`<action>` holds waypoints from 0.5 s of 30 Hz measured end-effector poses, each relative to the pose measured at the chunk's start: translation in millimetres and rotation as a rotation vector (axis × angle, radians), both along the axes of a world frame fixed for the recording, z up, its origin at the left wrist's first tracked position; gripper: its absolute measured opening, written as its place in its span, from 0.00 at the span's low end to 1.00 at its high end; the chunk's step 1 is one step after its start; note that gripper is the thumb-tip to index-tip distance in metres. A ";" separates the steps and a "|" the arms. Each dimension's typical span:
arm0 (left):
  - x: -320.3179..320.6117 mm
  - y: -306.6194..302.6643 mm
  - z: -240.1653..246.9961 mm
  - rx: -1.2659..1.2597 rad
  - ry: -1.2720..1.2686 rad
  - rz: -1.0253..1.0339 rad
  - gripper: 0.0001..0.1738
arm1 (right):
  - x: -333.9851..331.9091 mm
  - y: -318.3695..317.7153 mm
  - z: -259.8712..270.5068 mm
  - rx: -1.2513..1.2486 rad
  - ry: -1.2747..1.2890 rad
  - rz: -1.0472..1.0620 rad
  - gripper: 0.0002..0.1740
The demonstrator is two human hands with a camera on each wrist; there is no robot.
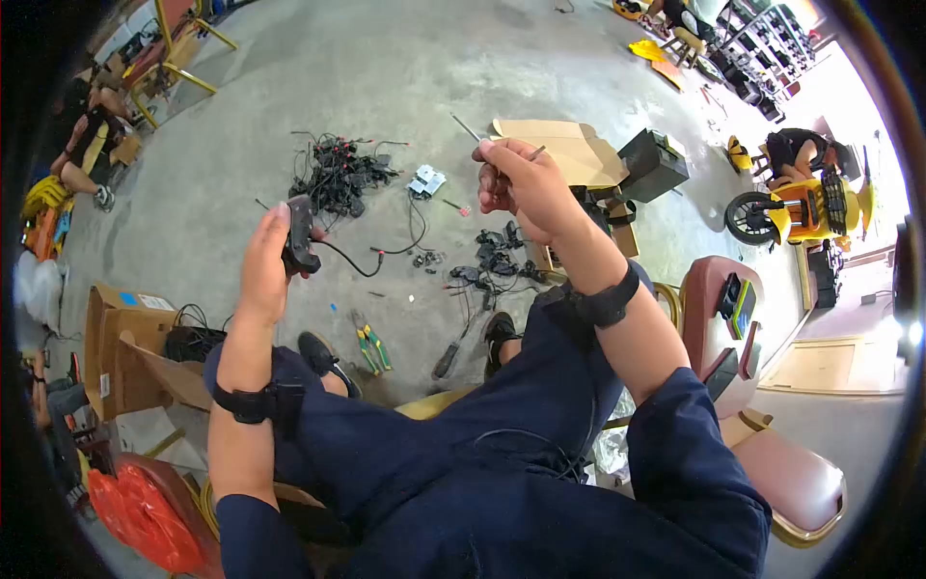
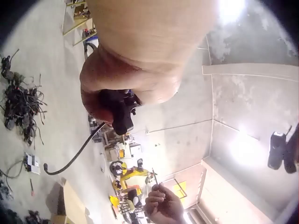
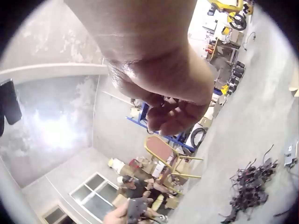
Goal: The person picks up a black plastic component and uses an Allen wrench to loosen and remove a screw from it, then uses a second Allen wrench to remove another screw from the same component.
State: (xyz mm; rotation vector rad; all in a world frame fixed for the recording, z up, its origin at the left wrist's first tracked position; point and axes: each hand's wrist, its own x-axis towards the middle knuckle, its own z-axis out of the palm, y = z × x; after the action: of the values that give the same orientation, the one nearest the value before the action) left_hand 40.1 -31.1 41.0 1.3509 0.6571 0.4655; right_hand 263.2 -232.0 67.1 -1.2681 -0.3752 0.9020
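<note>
My left hand (image 1: 262,265) grips a small black plastic part (image 1: 301,241), which shows dark in the left wrist view (image 2: 122,116). From it a black cable (image 1: 352,268) curves out to the right over the floor. Higher and to the right, my right hand (image 1: 526,183) pinches a slim metal rod-like tool (image 1: 465,125) with curled fingers, its thin end aimed up and left. The two hands are well apart. In the right wrist view, the fingers (image 3: 170,121) curl under the palm and largely hide the tool.
On the concrete floor lie a heap of black cabled parts (image 1: 338,179), a white connector block (image 1: 425,181), more black parts (image 1: 497,256), green-handled pliers (image 1: 371,345) and a dark-handled screwdriver (image 1: 447,359). Cardboard boxes (image 1: 116,328) stand left, a chair (image 1: 719,280) right. Other people sit farther off.
</note>
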 end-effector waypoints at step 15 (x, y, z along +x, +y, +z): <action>-78.1 -58.6 62.6 0.042 -0.162 0.016 0.21 | -110.1 -83.3 61.4 0.206 0.040 0.007 0.12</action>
State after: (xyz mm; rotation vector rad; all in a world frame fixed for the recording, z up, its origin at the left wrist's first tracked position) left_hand -38.0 -89.7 103.7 1.3324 0.5274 0.5973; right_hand 153.1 -315.3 128.5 -1.0590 -0.4297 0.8704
